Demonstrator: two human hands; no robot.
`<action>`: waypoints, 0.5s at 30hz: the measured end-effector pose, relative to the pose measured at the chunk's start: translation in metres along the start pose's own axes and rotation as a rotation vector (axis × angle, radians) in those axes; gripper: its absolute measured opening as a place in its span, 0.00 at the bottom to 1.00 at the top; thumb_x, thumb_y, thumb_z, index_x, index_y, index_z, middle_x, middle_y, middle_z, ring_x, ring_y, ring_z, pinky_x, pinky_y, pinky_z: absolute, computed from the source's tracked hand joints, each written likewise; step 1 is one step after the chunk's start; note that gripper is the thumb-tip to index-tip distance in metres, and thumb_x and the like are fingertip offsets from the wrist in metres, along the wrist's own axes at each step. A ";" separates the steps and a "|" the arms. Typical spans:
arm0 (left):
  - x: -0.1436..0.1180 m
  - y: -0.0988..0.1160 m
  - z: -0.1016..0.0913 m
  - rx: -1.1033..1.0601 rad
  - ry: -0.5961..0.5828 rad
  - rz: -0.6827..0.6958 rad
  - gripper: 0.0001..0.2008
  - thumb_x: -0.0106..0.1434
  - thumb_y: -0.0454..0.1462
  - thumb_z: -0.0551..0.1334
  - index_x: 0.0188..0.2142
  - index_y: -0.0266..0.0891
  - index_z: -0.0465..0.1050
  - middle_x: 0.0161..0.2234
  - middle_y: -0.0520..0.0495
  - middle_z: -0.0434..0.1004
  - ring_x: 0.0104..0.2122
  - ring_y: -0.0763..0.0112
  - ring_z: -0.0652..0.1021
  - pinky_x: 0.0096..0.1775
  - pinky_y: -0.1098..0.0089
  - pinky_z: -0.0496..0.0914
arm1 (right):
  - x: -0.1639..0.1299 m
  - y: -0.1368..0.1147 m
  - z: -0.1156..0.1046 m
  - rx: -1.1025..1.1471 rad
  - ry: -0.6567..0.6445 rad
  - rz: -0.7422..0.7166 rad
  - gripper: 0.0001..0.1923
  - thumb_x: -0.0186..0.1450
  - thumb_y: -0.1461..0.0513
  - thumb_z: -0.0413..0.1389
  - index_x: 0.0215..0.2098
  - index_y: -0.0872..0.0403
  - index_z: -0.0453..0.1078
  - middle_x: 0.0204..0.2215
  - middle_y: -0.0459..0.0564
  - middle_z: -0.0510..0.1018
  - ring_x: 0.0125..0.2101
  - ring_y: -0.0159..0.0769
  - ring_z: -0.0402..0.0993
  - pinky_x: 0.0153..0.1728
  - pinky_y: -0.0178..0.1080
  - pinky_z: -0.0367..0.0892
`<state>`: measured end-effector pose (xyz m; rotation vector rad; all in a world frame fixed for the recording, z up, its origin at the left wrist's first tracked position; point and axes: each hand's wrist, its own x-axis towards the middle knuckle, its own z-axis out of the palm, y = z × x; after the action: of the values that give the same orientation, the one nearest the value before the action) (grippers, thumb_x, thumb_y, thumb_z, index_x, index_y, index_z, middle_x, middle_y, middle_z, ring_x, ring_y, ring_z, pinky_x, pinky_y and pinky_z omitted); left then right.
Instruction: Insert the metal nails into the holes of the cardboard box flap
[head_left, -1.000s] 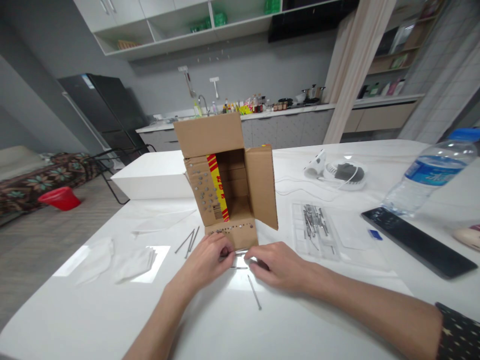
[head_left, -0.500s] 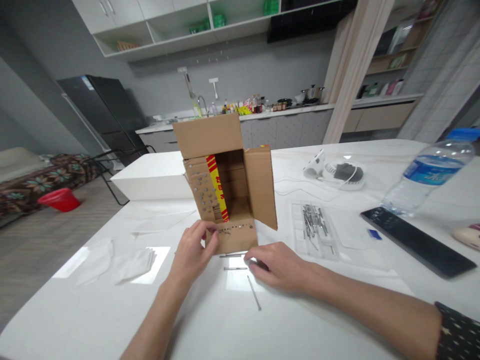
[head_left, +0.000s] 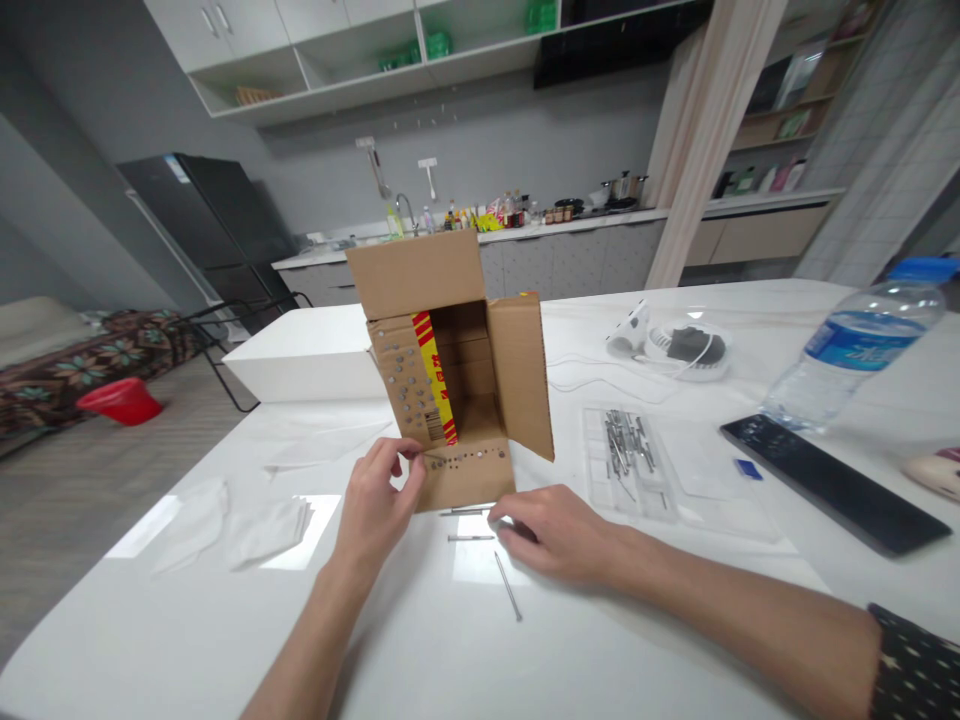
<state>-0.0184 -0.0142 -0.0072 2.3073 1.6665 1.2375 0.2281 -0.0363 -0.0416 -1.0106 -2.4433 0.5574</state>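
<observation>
Brown corrugated cardboard forms the open box (head_left: 450, 370), standing mid-counter with flaps spread, a red-and-yellow tape strip (head_left: 435, 375) inside and rows of nail heads dotting its left wall and near flap. The left hand (head_left: 379, 505) pinches a thin nail (head_left: 433, 458) at that flap's left corner; its tip is too small to make out. The right hand (head_left: 559, 530) rests curled on the white glossy counter (head_left: 187, 620), fingertips touching loose nails (head_left: 469, 512); whether it grips one is unclear.

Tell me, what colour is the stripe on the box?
Yellow with red edges, running down the box's left flap. The stripe shows best in the head view.
</observation>
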 end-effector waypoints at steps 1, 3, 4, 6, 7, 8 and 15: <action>0.000 0.000 0.000 0.000 0.006 0.000 0.04 0.65 0.37 0.57 0.37 0.41 0.70 0.32 0.50 0.74 0.29 0.70 0.71 0.29 0.70 0.67 | 0.000 0.000 0.000 -0.001 0.000 -0.001 0.11 0.67 0.66 0.51 0.42 0.51 0.74 0.33 0.46 0.82 0.31 0.33 0.75 0.33 0.34 0.62; 0.001 0.001 0.000 -0.001 0.022 0.001 0.04 0.65 0.37 0.57 0.36 0.42 0.70 0.32 0.50 0.74 0.28 0.70 0.71 0.29 0.70 0.67 | 0.000 0.001 0.001 -0.002 0.000 -0.003 0.11 0.66 0.66 0.51 0.42 0.51 0.74 0.33 0.46 0.82 0.30 0.33 0.75 0.33 0.34 0.62; 0.001 0.001 0.000 -0.002 0.025 0.001 0.04 0.64 0.37 0.57 0.36 0.42 0.70 0.32 0.50 0.74 0.28 0.70 0.71 0.29 0.70 0.68 | -0.001 0.001 0.001 -0.003 0.000 -0.004 0.11 0.66 0.66 0.51 0.42 0.51 0.74 0.33 0.46 0.82 0.31 0.34 0.75 0.33 0.34 0.62; 0.001 0.001 0.000 -0.003 0.021 0.002 0.04 0.64 0.37 0.57 0.36 0.42 0.70 0.32 0.50 0.74 0.28 0.70 0.71 0.29 0.70 0.68 | -0.001 0.001 0.001 -0.004 0.004 -0.003 0.11 0.66 0.66 0.51 0.42 0.51 0.74 0.33 0.46 0.82 0.30 0.34 0.75 0.32 0.34 0.61; 0.001 0.001 0.001 -0.002 0.015 0.003 0.04 0.65 0.37 0.57 0.36 0.42 0.70 0.32 0.50 0.74 0.29 0.70 0.71 0.29 0.70 0.68 | 0.000 0.001 0.001 -0.004 0.006 -0.002 0.11 0.66 0.66 0.51 0.42 0.51 0.74 0.33 0.46 0.82 0.30 0.33 0.75 0.32 0.34 0.61; 0.000 0.001 0.001 -0.002 0.010 0.005 0.04 0.65 0.37 0.57 0.37 0.42 0.70 0.32 0.50 0.74 0.28 0.70 0.71 0.29 0.70 0.68 | 0.000 0.000 0.001 -0.002 0.005 -0.003 0.11 0.66 0.66 0.51 0.41 0.51 0.74 0.33 0.46 0.82 0.30 0.33 0.75 0.32 0.34 0.61; -0.001 0.000 0.002 0.001 -0.009 0.024 0.03 0.65 0.37 0.57 0.36 0.42 0.69 0.32 0.51 0.75 0.28 0.70 0.72 0.29 0.70 0.68 | 0.000 -0.002 -0.001 0.002 0.003 0.005 0.11 0.67 0.65 0.51 0.40 0.52 0.75 0.31 0.46 0.81 0.28 0.33 0.74 0.31 0.34 0.59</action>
<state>-0.0173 -0.0141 -0.0097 2.3366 1.6414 1.2287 0.2276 -0.0376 -0.0399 -1.0160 -2.4377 0.5593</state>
